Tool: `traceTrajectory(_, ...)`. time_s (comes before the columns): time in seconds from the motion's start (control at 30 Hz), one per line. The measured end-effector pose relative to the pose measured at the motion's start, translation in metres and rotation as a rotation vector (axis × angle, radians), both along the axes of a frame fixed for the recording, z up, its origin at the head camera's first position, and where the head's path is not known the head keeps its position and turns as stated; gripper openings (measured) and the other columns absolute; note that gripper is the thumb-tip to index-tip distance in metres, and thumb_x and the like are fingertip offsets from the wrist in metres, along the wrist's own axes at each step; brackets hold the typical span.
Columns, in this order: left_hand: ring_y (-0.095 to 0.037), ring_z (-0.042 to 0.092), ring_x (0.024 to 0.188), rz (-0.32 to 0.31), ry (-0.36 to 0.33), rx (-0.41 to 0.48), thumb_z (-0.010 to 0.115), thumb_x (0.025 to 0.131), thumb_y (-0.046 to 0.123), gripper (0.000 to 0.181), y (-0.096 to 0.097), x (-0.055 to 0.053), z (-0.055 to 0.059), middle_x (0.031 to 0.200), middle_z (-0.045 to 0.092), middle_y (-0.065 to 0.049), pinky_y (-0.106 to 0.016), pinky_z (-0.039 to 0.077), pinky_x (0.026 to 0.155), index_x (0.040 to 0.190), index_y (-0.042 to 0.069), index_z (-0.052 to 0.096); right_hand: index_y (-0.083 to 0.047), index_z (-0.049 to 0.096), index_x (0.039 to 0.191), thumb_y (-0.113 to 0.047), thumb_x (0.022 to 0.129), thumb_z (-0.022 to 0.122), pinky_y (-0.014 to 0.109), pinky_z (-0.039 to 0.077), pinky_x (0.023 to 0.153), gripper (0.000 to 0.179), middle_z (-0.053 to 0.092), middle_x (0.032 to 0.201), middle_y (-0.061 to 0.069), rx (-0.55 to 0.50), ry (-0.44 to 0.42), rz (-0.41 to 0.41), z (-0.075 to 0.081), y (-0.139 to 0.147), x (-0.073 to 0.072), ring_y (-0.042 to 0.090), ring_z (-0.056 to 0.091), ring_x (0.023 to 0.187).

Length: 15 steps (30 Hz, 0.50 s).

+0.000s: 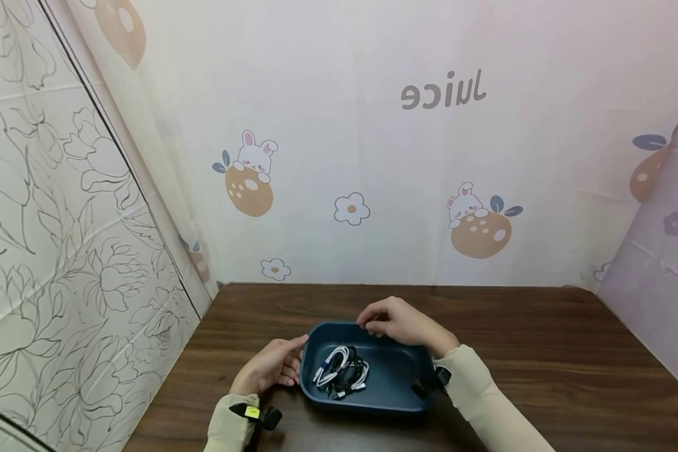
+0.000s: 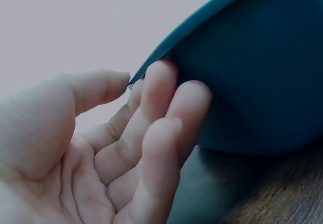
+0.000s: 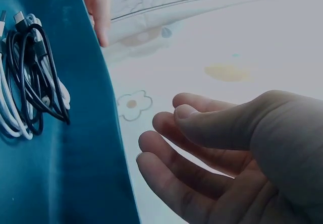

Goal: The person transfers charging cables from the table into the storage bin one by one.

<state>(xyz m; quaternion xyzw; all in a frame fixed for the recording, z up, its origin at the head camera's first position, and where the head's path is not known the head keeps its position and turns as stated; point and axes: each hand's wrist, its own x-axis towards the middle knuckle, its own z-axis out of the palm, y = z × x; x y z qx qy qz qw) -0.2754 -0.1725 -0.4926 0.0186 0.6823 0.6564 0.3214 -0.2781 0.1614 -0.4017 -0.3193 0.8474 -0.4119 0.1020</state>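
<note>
Blue tray point(image 1: 395, 380) on table point(image 1: 542, 364); bundled cables point(image 1: 347, 373) inside, left half. Left hand point(image 1: 274, 364) at left wall: fingers loosely bent, touching, no firm grip evident. Farther, right hand point(image 1: 398, 321) by far rim: fingers relaxed, holding nothing. Risks, judged: uneven push skews tray; tilting slides cables.

1. One camera on the person's head, farthest back, faces forward and down at the wooden table point(image 1: 542, 339) and patterned curtain point(image 1: 350, 125).
2. Close in, the left wrist's looks past the left hand point(image 2: 101, 148) at the outside of the blue tray point(image 2: 252, 77).
3. The right wrist's, near too, looks past the right hand point(image 3: 252, 163); it and the head view share the cables point(image 3: 31, 77).
</note>
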Motion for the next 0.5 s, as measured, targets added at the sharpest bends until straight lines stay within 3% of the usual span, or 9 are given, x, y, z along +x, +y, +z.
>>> traceTrajectory(0.3, -0.008, 0.061, 0.048, 0.026, 0.015, -0.006, 0.062, 0.097, 0.059, 0.051, 0.001, 0.000, 0.001, 0.057, 0.063, 0.004, -0.022, 0.052, 0.046, 0.086, 0.010, 0.070, -0.007, 0.074, 0.118, -0.011, 0.103, 0.063, 0.031, 0.062, 0.078, 0.019, 0.073, 0.108, 0.015, -0.025, 0.008, -0.087, -0.001, 0.032, 0.009, 0.033, 0.072, 0.091)
traceTrajectory(0.5, -0.007, 0.061, 0.047, 0.053, 0.036, -0.014, 0.064, 0.097, 0.057, 0.049, 0.003, -0.001, 0.000, 0.058, 0.062, 0.004, -0.022, 0.052, 0.046, 0.086, 0.009, 0.070, -0.014, 0.074, 0.118, -0.013, 0.103, 0.063, 0.037, 0.063, 0.077, 0.018, 0.073, 0.108, 0.016, -0.011, 0.000, -0.145, -0.003, 0.056, 0.012, 0.033, 0.071, 0.091)
